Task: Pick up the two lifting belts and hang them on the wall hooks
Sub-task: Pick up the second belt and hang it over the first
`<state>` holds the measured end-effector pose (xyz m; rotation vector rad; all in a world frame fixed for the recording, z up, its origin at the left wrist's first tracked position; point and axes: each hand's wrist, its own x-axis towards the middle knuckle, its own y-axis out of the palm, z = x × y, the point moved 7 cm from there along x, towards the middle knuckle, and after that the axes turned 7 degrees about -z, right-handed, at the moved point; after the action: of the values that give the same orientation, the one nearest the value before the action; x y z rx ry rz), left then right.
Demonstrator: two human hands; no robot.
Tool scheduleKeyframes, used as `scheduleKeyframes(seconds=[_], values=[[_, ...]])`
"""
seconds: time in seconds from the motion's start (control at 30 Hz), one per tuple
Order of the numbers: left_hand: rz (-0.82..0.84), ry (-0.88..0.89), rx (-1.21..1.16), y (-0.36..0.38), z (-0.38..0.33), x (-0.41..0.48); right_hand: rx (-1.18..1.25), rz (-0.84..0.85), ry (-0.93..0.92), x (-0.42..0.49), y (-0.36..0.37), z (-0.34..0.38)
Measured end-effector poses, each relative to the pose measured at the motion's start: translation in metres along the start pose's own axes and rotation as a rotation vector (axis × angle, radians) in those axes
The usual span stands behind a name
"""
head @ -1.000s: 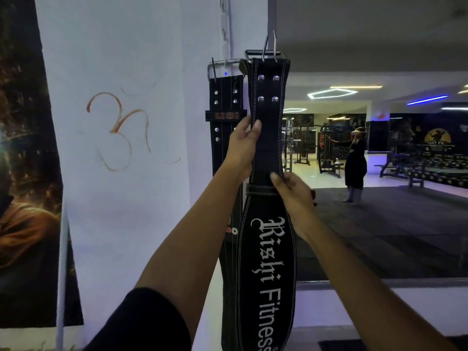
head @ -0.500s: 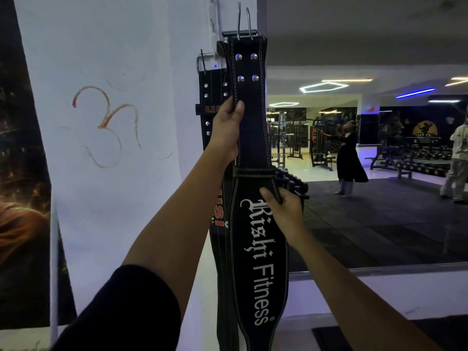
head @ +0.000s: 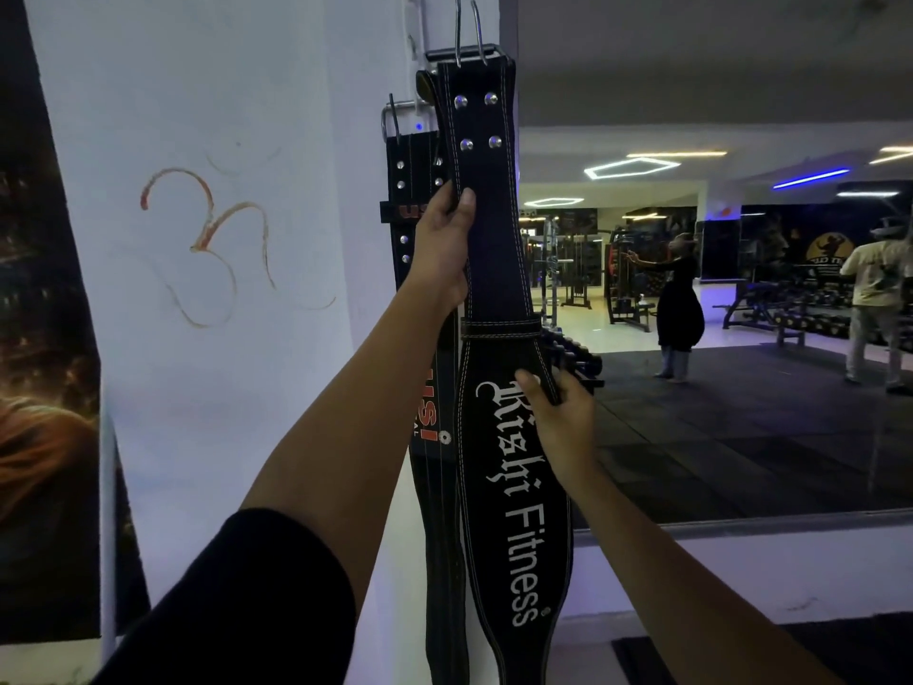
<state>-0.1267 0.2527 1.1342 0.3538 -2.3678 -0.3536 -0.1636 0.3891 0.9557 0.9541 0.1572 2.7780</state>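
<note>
Head view: white wall (head: 222, 388) fills the left half, marked with a faint orange scrawl (head: 212, 244), and a dark poster (head: 44, 338) runs down its left edge. To the right a big mirror (head: 741, 437) shows a gym floor with machines and two people standing.

Against the corner of the wall a black lifting belt (head: 499, 487) with white lettering is held upright, buckle end up. Its metal buckle (head: 467, 47) has two prongs pointing upward near the top edge of the picture; whether it sits on a hook cannot be told. Just behind it and to the left, a second belt (head: 435, 487) with orange lettering hangs down the wall from a metal hook (head: 395, 118).

Left hand (head: 442, 249) is clamped on the narrow upper strap of the front belt, thumb across its face. Right hand (head: 563, 427) pinches the belt's right edge lower down, just under the leather loop (head: 499, 328), fingers closed round it. A dark sleeve (head: 237, 610) covers the upper left arm.
</note>
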Motion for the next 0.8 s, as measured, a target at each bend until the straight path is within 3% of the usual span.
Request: scheduleKeyframes(seconds=[0.17, 0.3, 0.8], values=[[0.007, -0.015, 0.008, -0.006, 0.008, -0.003, -0.07, 0.023, -0.009, -0.015, 0.0, -0.007], [-0.005, -0.015, 0.005, -0.007, 0.005, -0.004, -0.047, -0.012, -0.087, 0.005, 0.009, 0.023], [-0.007, -0.004, 0.034, -0.014, 0.007, -0.006, 0.002, 0.1, -0.156, 0.061, 0.044, 0.109]])
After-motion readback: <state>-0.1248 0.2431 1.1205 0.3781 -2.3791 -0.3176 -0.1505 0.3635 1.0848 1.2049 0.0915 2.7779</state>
